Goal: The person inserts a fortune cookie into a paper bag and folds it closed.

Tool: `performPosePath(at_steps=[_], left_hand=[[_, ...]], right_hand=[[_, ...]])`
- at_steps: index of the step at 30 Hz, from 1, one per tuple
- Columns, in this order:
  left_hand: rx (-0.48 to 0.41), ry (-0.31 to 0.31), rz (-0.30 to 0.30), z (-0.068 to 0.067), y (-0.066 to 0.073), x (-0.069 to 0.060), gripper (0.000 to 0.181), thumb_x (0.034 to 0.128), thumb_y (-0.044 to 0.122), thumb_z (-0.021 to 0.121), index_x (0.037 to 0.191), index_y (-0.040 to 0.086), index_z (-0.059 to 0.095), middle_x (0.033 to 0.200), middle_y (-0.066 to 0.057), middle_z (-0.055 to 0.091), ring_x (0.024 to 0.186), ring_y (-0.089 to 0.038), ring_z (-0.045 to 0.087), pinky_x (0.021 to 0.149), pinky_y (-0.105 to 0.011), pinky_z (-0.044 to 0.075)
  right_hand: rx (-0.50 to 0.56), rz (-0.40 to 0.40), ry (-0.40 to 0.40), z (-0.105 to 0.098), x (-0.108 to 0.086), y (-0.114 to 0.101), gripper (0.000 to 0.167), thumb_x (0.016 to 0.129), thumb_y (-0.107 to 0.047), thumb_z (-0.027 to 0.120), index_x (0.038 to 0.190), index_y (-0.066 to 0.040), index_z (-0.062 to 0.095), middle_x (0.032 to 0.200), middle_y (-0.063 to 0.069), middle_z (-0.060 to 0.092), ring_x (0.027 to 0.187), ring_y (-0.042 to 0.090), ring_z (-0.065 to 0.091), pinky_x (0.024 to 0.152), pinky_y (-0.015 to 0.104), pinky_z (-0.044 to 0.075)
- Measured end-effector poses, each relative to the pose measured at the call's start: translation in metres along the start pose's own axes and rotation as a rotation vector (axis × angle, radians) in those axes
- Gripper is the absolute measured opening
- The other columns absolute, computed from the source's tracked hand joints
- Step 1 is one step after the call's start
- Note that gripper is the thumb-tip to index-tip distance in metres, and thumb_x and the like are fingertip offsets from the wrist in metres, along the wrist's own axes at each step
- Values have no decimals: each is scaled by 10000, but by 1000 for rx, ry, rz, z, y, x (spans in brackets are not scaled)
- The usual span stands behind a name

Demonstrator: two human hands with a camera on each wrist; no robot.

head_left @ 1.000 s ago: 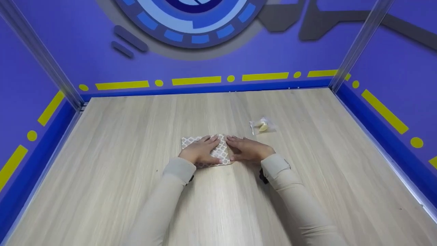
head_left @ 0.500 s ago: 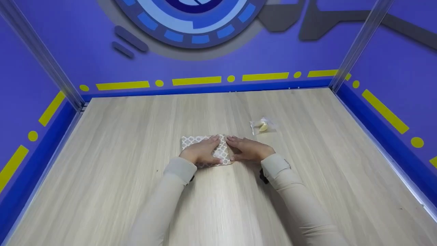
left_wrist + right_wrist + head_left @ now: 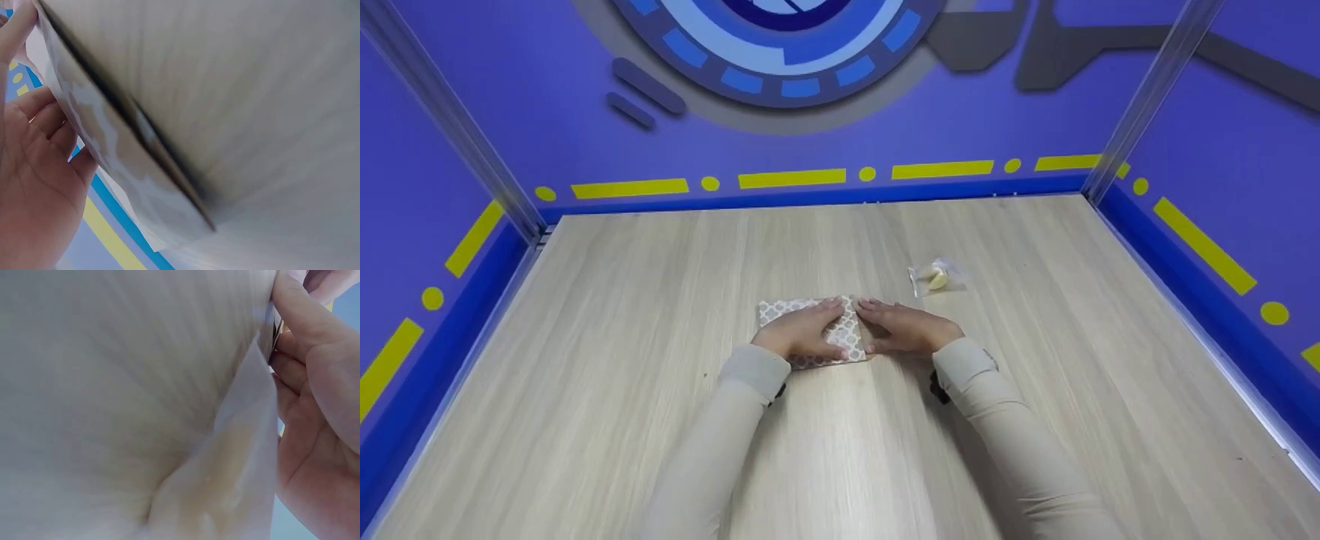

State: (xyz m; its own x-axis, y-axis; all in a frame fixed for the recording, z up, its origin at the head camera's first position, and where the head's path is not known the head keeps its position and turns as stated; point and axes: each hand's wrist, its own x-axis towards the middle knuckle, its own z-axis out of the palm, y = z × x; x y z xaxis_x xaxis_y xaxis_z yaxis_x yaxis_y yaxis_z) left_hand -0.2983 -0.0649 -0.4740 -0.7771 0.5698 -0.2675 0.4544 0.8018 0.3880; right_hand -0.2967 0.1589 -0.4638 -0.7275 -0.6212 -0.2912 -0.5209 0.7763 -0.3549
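Note:
A flat piece with a white and grey-beige lattice pattern (image 3: 849,330) lies on the table in the head view. My left hand (image 3: 802,332) rests across it, thumb and fingers spread towards its right edge. At that edge my right hand (image 3: 910,328) touches the piece with its fingertips, thumb apart from the fingers. Seen from the left wrist, the patterned piece (image 3: 107,132) shows a thin edge with a narrow gap beside it, next to my left hand (image 3: 42,180). From the right wrist, my right hand (image 3: 320,382) is at a thin edge, mostly hidden.
A clear packet with a pale yellow piece inside (image 3: 937,280) lies beyond my right hand; in the right wrist view the packet (image 3: 225,478) looms close and blurred. The wooden table (image 3: 622,300) is bordered by purple-blue walls at the back and both sides.
The fingers of my left hand have drawn slightly closer together on the patterned piece. My right hand, the piece and the packet have not visibly moved.

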Motion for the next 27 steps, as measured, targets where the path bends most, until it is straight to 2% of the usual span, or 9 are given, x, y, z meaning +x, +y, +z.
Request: performPosePath(at_steps=[6,16,27], left_hand=[[-12,-17,1,-2,0,-1,782,916,415,611,1522,88,239,1599,-62,189,1480,-199,172,1191,-331,164],[-27,18,18,-4,-1,-1,748,891,359,670,1496,88,323,1580,-80,249,1467,-208,219,1182,-334,199],[-21,50,-3,-2,-1,-2,739,891,366,666,1498,118,326,1563,-49,298,1445,-207,280,1175,-330,218]], right_hand=[[-6,2,-5,0,1,1,742,936,-379,584,1528,-123,217,1605,51,152,1482,231,140,1187,437,161],[19,2,-5,-1,0,0,742,930,-337,603,1526,-111,224,1606,51,160,1485,240,133,1186,458,157],[24,21,-14,0,2,-1,740,933,-362,589,1525,-108,226,1608,51,152,1487,234,121,1190,450,143]])
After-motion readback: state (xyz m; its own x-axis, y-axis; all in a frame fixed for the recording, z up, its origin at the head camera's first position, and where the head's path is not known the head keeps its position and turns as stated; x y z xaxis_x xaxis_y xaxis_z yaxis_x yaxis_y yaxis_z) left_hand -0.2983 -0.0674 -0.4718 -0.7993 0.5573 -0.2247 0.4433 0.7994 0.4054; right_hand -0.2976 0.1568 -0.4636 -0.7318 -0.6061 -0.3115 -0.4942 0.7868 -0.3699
